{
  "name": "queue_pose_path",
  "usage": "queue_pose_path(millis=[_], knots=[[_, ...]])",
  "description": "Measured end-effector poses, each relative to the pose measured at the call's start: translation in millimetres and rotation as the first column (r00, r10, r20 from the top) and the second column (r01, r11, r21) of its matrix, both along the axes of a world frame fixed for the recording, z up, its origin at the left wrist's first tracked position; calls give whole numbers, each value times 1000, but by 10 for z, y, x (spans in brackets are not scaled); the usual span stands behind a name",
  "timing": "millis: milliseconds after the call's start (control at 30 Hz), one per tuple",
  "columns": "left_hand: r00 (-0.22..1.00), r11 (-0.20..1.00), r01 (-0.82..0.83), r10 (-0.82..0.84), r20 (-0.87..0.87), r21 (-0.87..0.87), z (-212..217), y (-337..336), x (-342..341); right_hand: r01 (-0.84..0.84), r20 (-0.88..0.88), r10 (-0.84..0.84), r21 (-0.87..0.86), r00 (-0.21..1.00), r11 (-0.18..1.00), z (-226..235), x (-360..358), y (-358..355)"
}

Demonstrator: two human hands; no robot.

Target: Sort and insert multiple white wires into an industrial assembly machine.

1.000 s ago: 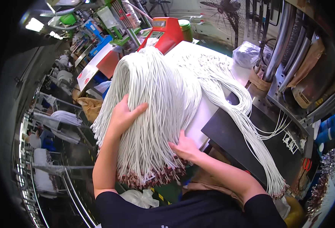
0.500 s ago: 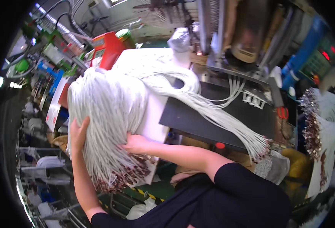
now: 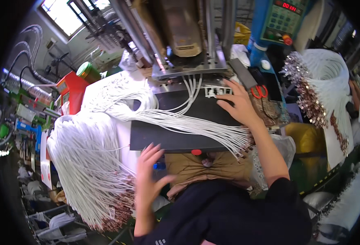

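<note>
Your left hand [image 3: 149,173] sits at lower centre of the frame, open with fingers spread, gripping nothing. It hovers just right of the large bundle of white cables [image 3: 88,163], which hangs over the left part of the frame with its copper-coloured ends [image 3: 114,212] pointing down toward the lower left. Whether the hand touches the bundle cannot be told.

Your right hand [image 3: 239,106] is at centre right, open and palm down, fingers extended toward the white connectors [image 3: 216,90] at the rear edge of the black work plate [image 3: 176,141]. It closes on nothing.

A second, thinner fan of white cables [image 3: 188,124] lies across the black work plate, running from upper left to its terminal ends at the plate's right edge, just below your right forearm.

Red-handled scissors [image 3: 260,91] lie just right of your right hand. A further cable bundle [image 3: 322,81] hangs at upper right. A red box [image 3: 69,92] stands at upper left.
</note>
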State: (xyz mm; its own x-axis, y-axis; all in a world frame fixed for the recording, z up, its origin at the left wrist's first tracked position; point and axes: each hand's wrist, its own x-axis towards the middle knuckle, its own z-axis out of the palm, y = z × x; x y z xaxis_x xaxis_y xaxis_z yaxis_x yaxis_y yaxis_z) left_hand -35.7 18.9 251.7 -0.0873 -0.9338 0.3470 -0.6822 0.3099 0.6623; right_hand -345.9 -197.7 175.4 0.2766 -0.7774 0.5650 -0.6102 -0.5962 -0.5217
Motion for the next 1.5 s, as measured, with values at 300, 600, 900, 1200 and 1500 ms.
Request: queue_pose_path(millis=[300,600,900,1200,1500], knots=[[723,835,547,-508,468,62,-1014,-1484,-1206,-250,486,55,346,872,904,-256,-607,178],[862,902,427,-383,332,-68,-1237,-1882,-1406,785,-263,-759,387,596,483,-2575,-2163,2522],[796,973,184,-231,560,139,-844,-1923,60,541,287,-597,255,749,801,-684,-976,1410],[993,935,45,-4,-115,353,-296,-2010,490,-69,-237,83,67,968,995,-119,158,-19],[906,936,337,-352,237,103,-637,-1963,-327,-295,-284,315,111,906,949,-20,354,104]])
